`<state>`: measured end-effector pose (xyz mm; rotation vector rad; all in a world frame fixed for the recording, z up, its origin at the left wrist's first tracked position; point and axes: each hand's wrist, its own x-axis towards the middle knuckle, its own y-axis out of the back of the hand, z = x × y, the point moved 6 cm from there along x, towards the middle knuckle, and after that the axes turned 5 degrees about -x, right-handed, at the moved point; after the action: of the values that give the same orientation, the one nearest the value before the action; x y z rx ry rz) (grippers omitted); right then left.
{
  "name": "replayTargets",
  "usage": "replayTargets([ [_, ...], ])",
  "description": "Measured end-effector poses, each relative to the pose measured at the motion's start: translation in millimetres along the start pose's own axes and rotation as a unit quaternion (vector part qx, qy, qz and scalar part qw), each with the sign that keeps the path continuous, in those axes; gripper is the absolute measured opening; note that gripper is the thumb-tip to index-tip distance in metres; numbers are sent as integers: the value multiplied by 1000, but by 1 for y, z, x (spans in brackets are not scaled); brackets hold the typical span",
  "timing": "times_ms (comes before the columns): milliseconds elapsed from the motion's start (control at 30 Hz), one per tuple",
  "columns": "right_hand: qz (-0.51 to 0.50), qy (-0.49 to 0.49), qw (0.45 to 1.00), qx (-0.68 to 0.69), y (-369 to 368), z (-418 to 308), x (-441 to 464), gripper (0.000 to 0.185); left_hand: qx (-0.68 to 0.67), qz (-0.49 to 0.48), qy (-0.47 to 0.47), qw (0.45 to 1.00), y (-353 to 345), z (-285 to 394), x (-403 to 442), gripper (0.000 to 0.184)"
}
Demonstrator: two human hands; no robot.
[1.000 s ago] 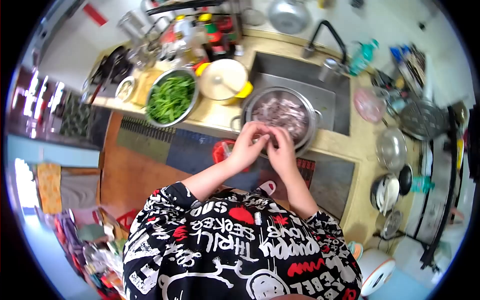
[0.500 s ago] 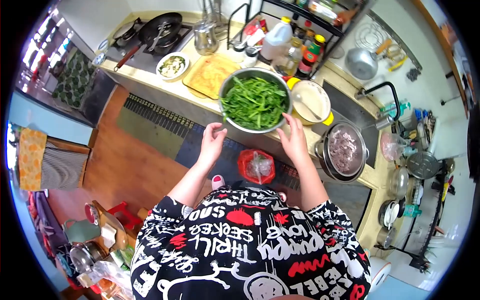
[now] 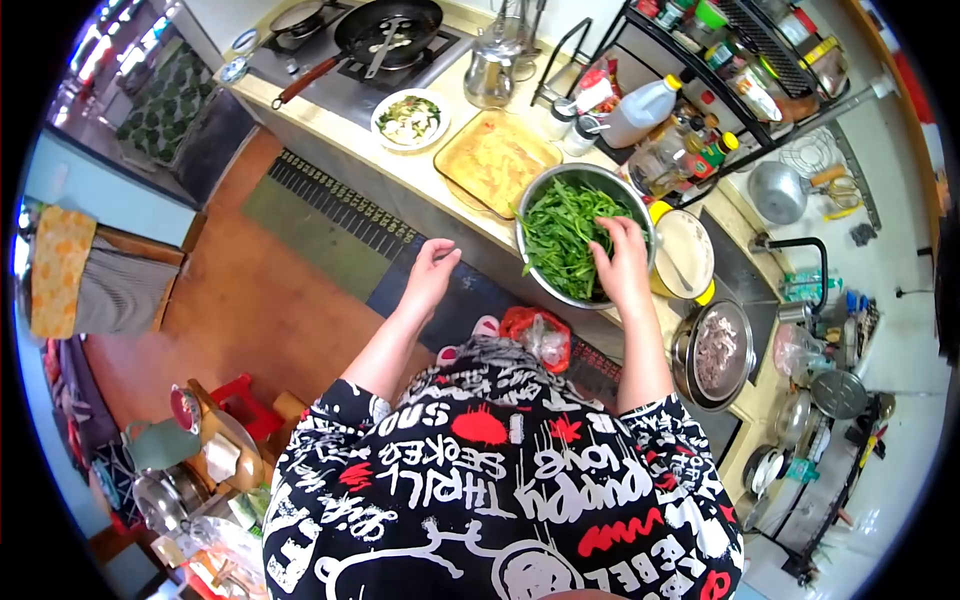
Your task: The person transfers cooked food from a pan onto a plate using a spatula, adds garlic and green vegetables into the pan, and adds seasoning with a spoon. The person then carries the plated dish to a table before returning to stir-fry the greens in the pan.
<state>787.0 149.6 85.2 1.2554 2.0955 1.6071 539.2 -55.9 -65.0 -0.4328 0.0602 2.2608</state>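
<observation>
A steel bowl (image 3: 647, 222) full of long leafy greens (image 3: 560, 235) stands at the counter's front edge. Over the right part of the bowl, my right hand (image 3: 625, 262) has its curled fingertips and thumb at the greens, with some strands between them. My left hand (image 3: 430, 275) hangs in the air left of the bowl, off the counter, loosely bent and open, holding nothing. Touching or close to the bowl on its right is a yellow-handled pot (image 3: 690, 240) with pale contents and a spoon. To its left lies a glass baking dish (image 3: 495, 155) with a yellowish layer.
A white plate of food (image 3: 410, 120) and a wok (image 3: 385, 35) on the stove are further left. At right, a pot of meat pieces (image 3: 718, 350) stands by the sink faucet (image 3: 800, 245). Bottles (image 3: 645, 110) line the back. A red bag (image 3: 535, 335) sits on the floor below.
My right hand has gone from beside the bowl's rim to the greens inside. My left hand stays apart from the bowl. The view has shifted, so the counter appears further right.
</observation>
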Motion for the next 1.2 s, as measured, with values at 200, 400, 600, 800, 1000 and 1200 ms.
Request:
replayTargets([
  [200, -33, -7, 999, 19, -8, 7, 31, 40, 29, -5, 67, 997, 22, 18, 24, 31],
  [400, -59, -27, 998, -1, -18, 14, 48, 43, -5, 7, 153, 988, 4, 9, 66, 58],
  [600, -51, -99, 993, -22, -13, 10, 49, 45, -53, -37, 273, 960, -10, -9, 118, 48],
  [800, 36, -211, 975, -53, -9, 6, 9, 40, 26, -184, 347, 919, -14, -7, 108, 54],
  [1000, 76, -295, 950, -64, -1, 3, -6, 34, 49, -314, 332, 888, -8, -1, 120, 50],
  [1200, 95, -343, 931, -76, 20, 3, -18, 38, 24, -438, 329, 836, -64, 12, 108, 64],
])
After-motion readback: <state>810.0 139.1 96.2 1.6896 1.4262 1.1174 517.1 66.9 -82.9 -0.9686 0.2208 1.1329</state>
